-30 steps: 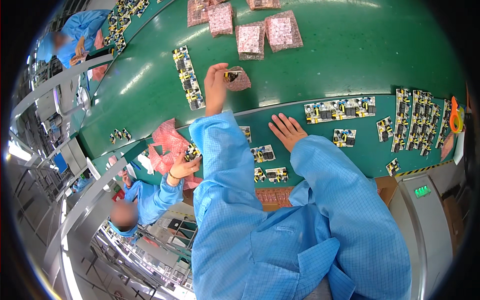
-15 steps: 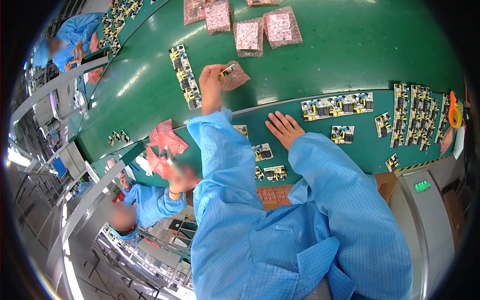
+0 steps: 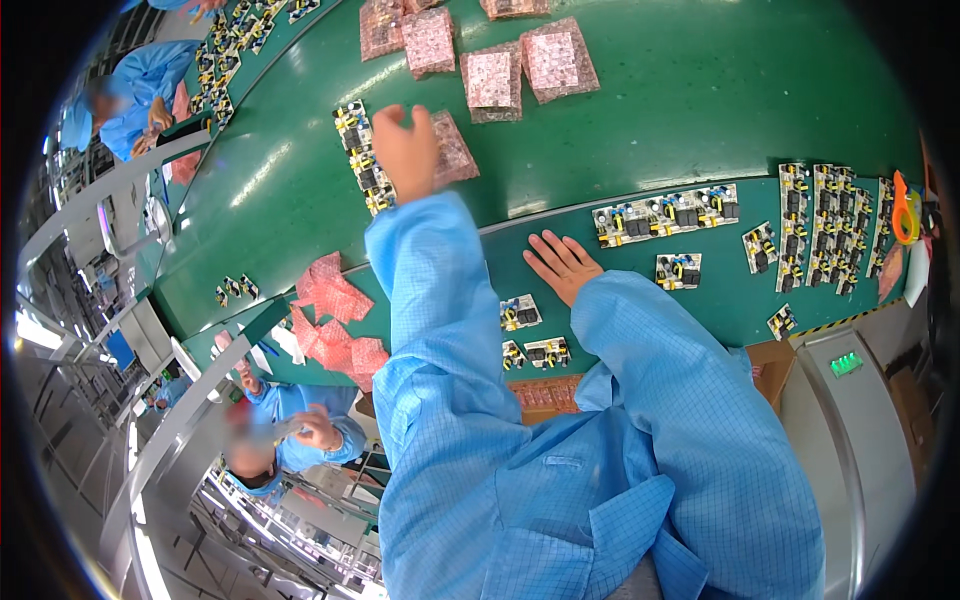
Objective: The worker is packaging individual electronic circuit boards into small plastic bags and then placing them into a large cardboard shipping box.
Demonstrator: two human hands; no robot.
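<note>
Pink bubble-wrap bag (image 3: 457, 150), green tabletop (image 3: 700, 100) — blue grid-checked sleeves (image 3: 680, 370)

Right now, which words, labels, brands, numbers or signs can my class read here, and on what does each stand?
None can be read clearly enough to quote.
Green-lit display on the grey unit: too small to read.
Circuit boards: any markings too small to read.
Pink bubble-wrap packets: any print too blurred to read.
</note>
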